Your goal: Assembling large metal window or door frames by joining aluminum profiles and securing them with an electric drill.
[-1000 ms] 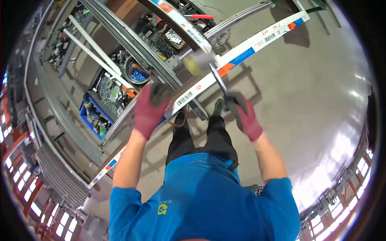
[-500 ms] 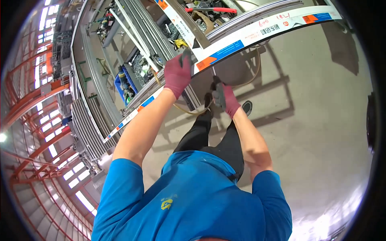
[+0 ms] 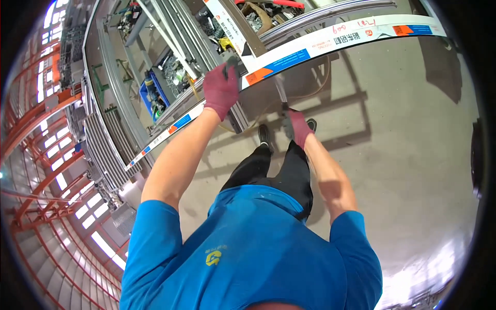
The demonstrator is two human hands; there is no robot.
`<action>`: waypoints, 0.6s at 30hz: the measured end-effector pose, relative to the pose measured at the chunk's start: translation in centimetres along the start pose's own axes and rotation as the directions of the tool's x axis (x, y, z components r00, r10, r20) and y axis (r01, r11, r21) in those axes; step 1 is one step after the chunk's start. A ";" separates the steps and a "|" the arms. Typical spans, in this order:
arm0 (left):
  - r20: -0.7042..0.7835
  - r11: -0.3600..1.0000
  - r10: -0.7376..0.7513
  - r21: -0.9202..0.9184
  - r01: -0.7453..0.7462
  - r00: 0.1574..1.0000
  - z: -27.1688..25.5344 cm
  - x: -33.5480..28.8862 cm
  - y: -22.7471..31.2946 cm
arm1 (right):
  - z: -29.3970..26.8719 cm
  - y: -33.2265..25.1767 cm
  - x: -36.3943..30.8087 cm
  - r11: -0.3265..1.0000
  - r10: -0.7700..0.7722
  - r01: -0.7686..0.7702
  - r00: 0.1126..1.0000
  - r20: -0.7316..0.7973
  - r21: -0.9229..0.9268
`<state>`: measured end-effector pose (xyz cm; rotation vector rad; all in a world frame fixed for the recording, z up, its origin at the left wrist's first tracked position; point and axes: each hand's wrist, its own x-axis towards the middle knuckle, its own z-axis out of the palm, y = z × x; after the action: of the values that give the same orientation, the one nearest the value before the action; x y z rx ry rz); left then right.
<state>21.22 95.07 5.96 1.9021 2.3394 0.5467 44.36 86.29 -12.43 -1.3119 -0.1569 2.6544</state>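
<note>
A long metal profile covered in white film with blue and orange printed patches (image 3: 330,44) runs across in front of me. Another film-covered bar (image 3: 230,28) meets it from the far side. My left hand (image 3: 222,90), in a maroon and dark grey glove, is closed over the profile beside this joint. Lower and to the right, my right hand (image 3: 296,126) is gloved alike and closed round the lower end of a thin grey rod-like tool (image 3: 281,89). The tool points up to the profile's near underside. Its exact kind and its tip cannot be made out.
Beyond the profile, a blue bin (image 3: 153,97) of tools and fittings stands among long metal bars (image 3: 191,39). A red-handled tool (image 3: 284,3) lies at the far edge. A thin hose (image 3: 323,82) loops under the profile. Concrete floor (image 3: 398,160) extends to the right.
My right hand has moved down and slightly right, away from the profile, and more of the rod-like tool shows. My left hand stays closed at the joint. The view has shifted slightly.
</note>
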 end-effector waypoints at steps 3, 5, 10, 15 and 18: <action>-0.040 1.000 0.021 0.022 -0.020 0.999 1.6 1.0 -2.0 | 2.9 -1.4 -0.9 0.981 -0.195 0.194 0.980 -0.049 -0.016; 0.120 0.993 -0.077 -0.082 0.087 0.990 0.1 1.0 1.1 | 0.7 -1.9 -2.0 0.996 -0.039 0.044 0.996 -0.074 0.077; 0.375 0.955 -0.043 -0.258 0.149 0.926 -1.2 1.7 1.6 | -4.2 0.2 -7.0 0.995 0.089 -0.094 0.987 -0.135 -0.037; 0.585 0.907 0.001 -0.343 0.246 0.811 -1.7 3.7 1.6 | -6.3 3.9 -10.1 0.995 0.070 -0.083 0.972 -0.222 -0.049; 0.472 0.905 0.027 -0.386 0.179 0.881 -0.3 2.9 -0.2 | -5.9 4.5 -11.4 0.988 0.130 -0.146 0.956 -0.264 -0.041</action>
<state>20.32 97.75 6.60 1.5223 1.8021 0.4675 55.30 79.65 -7.92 -1.7359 -0.1130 2.5714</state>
